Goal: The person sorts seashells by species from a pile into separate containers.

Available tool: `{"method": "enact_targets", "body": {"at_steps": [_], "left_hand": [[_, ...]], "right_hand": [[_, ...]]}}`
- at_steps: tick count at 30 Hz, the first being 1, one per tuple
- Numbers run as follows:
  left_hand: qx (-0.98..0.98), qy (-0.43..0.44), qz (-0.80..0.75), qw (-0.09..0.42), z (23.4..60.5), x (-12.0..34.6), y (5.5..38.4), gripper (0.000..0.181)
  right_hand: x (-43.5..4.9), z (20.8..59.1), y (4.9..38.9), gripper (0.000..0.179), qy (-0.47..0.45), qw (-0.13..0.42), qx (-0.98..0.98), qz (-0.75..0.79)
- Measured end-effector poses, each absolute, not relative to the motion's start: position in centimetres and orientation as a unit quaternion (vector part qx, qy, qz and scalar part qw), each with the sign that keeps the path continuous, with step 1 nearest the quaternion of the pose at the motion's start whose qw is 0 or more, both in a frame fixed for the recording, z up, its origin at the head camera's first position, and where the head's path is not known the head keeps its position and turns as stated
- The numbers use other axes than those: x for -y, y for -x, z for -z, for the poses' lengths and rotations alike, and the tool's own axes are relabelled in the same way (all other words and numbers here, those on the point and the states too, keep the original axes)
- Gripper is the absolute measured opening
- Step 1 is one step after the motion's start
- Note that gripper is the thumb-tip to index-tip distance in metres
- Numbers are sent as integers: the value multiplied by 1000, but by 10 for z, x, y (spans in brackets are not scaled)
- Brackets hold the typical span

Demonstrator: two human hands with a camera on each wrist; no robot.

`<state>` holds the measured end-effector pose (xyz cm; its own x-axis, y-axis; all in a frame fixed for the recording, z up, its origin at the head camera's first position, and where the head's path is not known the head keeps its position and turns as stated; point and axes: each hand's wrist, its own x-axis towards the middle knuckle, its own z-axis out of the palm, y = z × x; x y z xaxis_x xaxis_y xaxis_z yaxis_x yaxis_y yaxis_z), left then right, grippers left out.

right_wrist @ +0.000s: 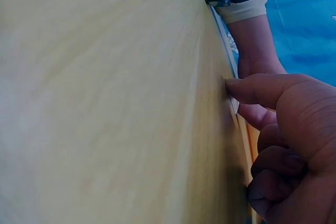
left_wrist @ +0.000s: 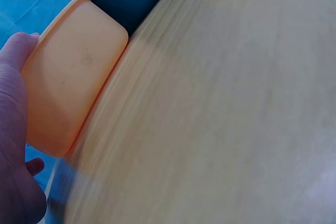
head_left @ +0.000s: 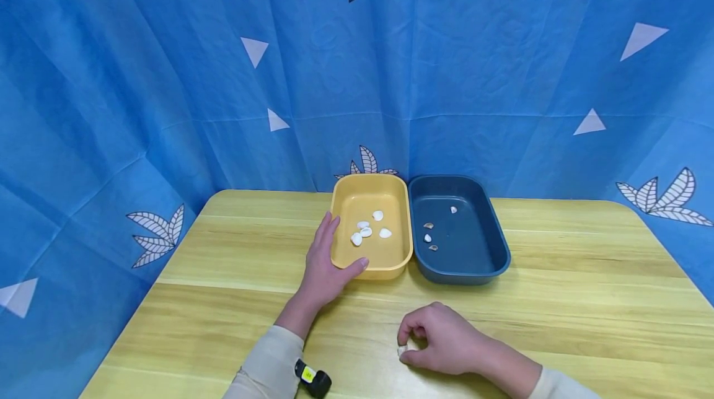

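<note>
Beside the yellow tray (head_left: 370, 274), my left hand (head_left: 323, 269) rests with its fingers spread along the left side and its thumb over the front rim. Several white seashells (head_left: 385, 233) lie in that tray. My right hand (head_left: 443, 340) is low over the table in front of the trays, pinching a small whitish seashell (head_left: 401, 350) between thumb and index finger. The right wrist view shows the same shell (right_wrist: 234, 105) mostly hidden by the fingers, close to the tabletop. The other right fingers are curled in.
A dark blue tray (head_left: 463, 277) stands against the yellow tray's right side, holding several small shells (head_left: 428, 225), some brownish, some white. Both stand at the back of the wooden table (head_left: 580, 275). A blue patterned cloth (head_left: 480, 70) hangs behind. A black strapped device (head_left: 313, 379) sits on the left wrist.
</note>
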<state>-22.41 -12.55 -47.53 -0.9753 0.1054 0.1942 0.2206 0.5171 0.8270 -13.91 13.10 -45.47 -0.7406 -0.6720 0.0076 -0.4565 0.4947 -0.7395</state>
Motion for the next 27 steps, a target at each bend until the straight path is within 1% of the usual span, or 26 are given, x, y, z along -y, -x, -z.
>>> {"method": "enact_targets", "body": {"at_steps": [7, 14, 17, 20, 27], "left_hand": [[869, 98, 481, 64, 475, 125, 224, 98], [866, 104, 484, 64, 475, 126, 223, 98], [867, 104, 484, 63, 474, 126, 223, 98], [868, 102, 482, 60, 474, 126, 223, 98], [868, 103, 482, 61, 474, 126, 223, 97]], "right_hand": [[-133, 455, 140, 18, 343, 138, -852, 370], [-136, 453, 142, 15, 368, 166, -832, 381], [-136, 453, 144, 13, 392, 155, -827, 372], [-135, 454, 144, 14, 411, 130, -828, 359], [-135, 456, 144, 22, 420, 89, -836, 343]]}}
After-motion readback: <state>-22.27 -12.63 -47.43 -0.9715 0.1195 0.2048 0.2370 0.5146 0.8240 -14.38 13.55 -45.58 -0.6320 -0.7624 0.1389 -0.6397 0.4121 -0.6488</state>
